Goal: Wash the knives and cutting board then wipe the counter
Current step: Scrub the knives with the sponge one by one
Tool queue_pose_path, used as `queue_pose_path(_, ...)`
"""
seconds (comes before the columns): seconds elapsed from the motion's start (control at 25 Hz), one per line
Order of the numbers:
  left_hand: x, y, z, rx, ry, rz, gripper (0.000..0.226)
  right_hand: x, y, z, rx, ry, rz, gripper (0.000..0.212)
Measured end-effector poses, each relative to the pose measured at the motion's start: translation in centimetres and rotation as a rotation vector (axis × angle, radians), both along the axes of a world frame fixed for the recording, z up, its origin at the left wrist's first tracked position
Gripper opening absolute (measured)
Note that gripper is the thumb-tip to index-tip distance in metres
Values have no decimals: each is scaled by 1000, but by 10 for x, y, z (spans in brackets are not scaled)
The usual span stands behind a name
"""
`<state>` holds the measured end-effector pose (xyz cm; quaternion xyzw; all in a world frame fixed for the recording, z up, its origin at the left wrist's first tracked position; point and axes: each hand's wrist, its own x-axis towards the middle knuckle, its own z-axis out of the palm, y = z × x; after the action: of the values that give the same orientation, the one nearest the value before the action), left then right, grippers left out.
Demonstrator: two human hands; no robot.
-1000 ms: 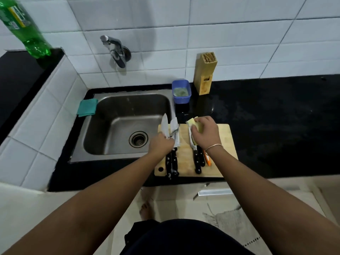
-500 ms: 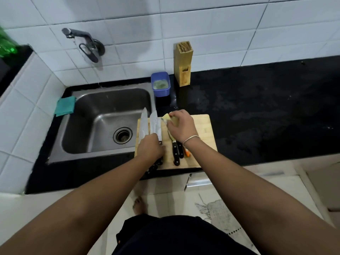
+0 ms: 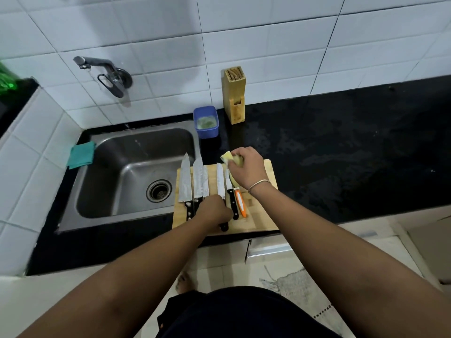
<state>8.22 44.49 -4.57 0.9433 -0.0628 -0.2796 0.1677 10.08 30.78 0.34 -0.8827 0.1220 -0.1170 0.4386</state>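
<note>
1. My left hand is clenched over the knife handles at the near-left edge of the cutting board; which handle it grips, I cannot tell.
2. My right hand grasps the yellow sponge at the board's far edge.
3. The knives lie side by side on the board, beside the sink.
4. I judge the washing barely begun; the counter looks wet and unwiped.

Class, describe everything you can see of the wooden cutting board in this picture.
The cutting board is a pale wooden rectangle with a rounded hole near its front left corner. It lies flat on the black counter, just right of the steel sink. Several knives lie on it side by side, blades pointing away, one with an orange handle. The left hand rests over the handles; the right hand, holding a yellow sponge, hovers over its far edge.
</note>
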Motion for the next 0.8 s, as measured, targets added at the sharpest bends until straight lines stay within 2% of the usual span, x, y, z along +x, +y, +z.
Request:
queue_pose_path(0.12,1,-2,6,-21,78,12,17,5,10,6,-33,-11,45,25)
queue_pose_path(0.24,9,1,16,-122,174,132,12,13,25,16,-35,-60,73,25)
queue_pose_path(0.32,20,11,27,-193,174,182,11,21,39,24,-23,-161,64,25)
queue_pose_path(0.44,43,41,40,-333,94,278,21,43,65,40,33,-296,-10,24)
queue_pose_path(0.52,63,68,48,-495,94,459,24,66,86,53,82,-324,-34,23)
queue_pose_path(0.68,108,131,61,-868,247,980,17,109,132,68,43,-287,53,24)
queue_pose_path(0.8,148,177,79,-1083,335,1177,18,138,172,74,-4,-279,125,25)
